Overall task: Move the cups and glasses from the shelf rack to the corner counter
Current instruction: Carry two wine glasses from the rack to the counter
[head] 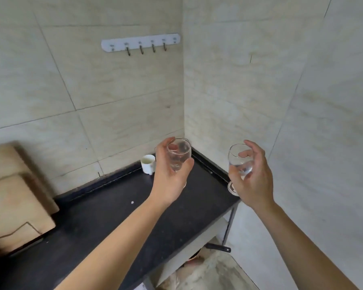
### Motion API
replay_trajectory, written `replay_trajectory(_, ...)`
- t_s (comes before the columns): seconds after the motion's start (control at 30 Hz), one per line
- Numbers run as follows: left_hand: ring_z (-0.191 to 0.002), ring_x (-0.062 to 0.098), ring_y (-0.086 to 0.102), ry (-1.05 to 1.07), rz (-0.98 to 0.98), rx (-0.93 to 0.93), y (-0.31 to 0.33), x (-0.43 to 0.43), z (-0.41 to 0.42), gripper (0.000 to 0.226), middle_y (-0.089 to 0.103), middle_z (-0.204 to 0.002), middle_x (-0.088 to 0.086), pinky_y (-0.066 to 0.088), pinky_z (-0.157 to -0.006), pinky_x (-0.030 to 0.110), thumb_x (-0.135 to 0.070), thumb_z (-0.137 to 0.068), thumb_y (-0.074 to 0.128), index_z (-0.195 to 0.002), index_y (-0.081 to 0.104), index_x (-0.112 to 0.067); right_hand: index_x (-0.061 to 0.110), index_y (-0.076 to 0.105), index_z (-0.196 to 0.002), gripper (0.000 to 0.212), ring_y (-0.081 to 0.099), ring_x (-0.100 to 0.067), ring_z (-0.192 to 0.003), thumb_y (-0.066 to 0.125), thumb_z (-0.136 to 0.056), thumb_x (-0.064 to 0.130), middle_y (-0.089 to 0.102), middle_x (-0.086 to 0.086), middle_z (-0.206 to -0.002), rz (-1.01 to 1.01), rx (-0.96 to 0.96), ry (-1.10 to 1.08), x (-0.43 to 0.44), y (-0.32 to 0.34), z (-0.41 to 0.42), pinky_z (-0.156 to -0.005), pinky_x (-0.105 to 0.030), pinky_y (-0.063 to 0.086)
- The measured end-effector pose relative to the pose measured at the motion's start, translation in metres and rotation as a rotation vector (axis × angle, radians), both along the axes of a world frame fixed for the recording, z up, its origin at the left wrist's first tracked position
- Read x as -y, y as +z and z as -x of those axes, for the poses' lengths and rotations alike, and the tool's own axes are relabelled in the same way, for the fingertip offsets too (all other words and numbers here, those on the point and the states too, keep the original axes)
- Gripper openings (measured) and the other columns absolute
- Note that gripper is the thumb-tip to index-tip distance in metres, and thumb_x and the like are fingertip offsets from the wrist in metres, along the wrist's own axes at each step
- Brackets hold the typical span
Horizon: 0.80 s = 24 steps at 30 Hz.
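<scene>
Holding two stemmed glasses above dark desk (105, 218) corner.
Left hand (170, 176) fingers wrapped round left glass (179, 153); right hand (254, 181) fingers wrapped round right glass (239, 162); white cup (148, 164) by wall.

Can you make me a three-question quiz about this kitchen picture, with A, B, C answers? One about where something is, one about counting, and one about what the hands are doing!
1. Where does the white cup stand?
A. On the dark counter near the corner
B. On the floor
C. On a hook

2. How many hooks hang from the white hook rail?
A. One
B. Four
C. Nine

3. What is in the hands?
A. Nothing
B. One plate between them
C. A clear glass in each

Answers:
1 A, it sits on the counter by the wall.
2 B, four dark hooks show.
3 C, the left hand grips one glass and the right hand another glass.
</scene>
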<state>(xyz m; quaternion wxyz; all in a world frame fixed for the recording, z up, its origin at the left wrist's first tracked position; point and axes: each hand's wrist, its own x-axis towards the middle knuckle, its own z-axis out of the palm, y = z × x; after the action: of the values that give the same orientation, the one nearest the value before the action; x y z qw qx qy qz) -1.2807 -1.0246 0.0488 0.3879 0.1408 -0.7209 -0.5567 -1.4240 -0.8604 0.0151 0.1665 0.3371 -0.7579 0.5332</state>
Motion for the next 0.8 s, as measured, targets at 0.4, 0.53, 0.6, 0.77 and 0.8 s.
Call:
replay_trajectory(0.4, -0.101, -0.001, 0.063, 0.204, 0.009, 0.073, -0.006, 0.080, 0.177, 0.057, 0.048, -0.120, -0.007, 0.052, -0.084, 0.031, -0.035, -0.088, 0.063, -0.137, 0.036, -0.029, 0.037, 0.036, -0.141, 0.071, 0.062, 0.007, -0.082, 0.061, -0.076, 0.048, 0.056, 0.015, -0.115, -0.023, 0.023, 0.206, 0.123, 0.001, 0.207, -0.066, -0.006, 0.039)
replay_trajectory(0.53, -0.110, 0.001, 0.060, 0.288, 0.045, 0.121, -0.010, 0.115, 0.193, 0.057, 0.053, -0.118, -0.013, 0.053, -0.091, 0.038, -0.040, -0.091, 0.065, -0.138, 0.035, -0.032, 0.032, 0.037, -0.143, 0.072, 0.063, 0.003, -0.080, 0.060, -0.078, 0.051, 0.055, 0.017, -0.115, -0.023, 0.070, 0.262, 0.166, -0.005, 0.237, -0.065, -0.011, 0.040)
replay_trajectory(0.6, -0.111, 0.002, 0.059, 0.325, 0.034, 0.138, -0.016, 0.134, 0.200, 0.063, 0.047, -0.126, -0.002, 0.054, -0.094, 0.038, -0.043, -0.087, 0.067, -0.140, 0.037, -0.031, 0.029, 0.037, -0.145, 0.075, 0.065, -0.006, -0.083, 0.059, -0.077, 0.053, 0.054, 0.016, -0.115, -0.052, 0.060, 0.289, 0.185, -0.015, 0.248, -0.065, -0.017, 0.042)
replay_trajectory(0.77, -0.114, 0.007, 0.058, 0.371, 0.004, 0.214, -0.047, 0.177, 0.212, 0.069, 0.053, -0.126, -0.006, 0.052, -0.098, 0.041, -0.050, -0.078, 0.072, -0.139, 0.044, -0.033, 0.030, 0.039, -0.144, 0.076, 0.054, 0.000, -0.090, 0.057, -0.076, 0.060, 0.051, 0.018, -0.115, -0.182, 0.059, 0.287, 0.221, -0.041, 0.265, -0.068, -0.011, 0.037)
replay_trajectory(0.8, -0.115, 0.010, 0.059, 0.377, -0.004, 0.234, -0.055, 0.186, 0.214, 0.070, 0.055, -0.125, -0.012, 0.052, -0.097, 0.042, -0.054, -0.076, 0.073, -0.137, 0.045, -0.035, 0.032, 0.039, -0.143, 0.075, 0.050, 0.003, -0.092, 0.057, -0.076, 0.061, 0.051, 0.018, -0.115, -0.209, 0.069, 0.274, 0.228, -0.046, 0.268, -0.069, -0.010, 0.036)
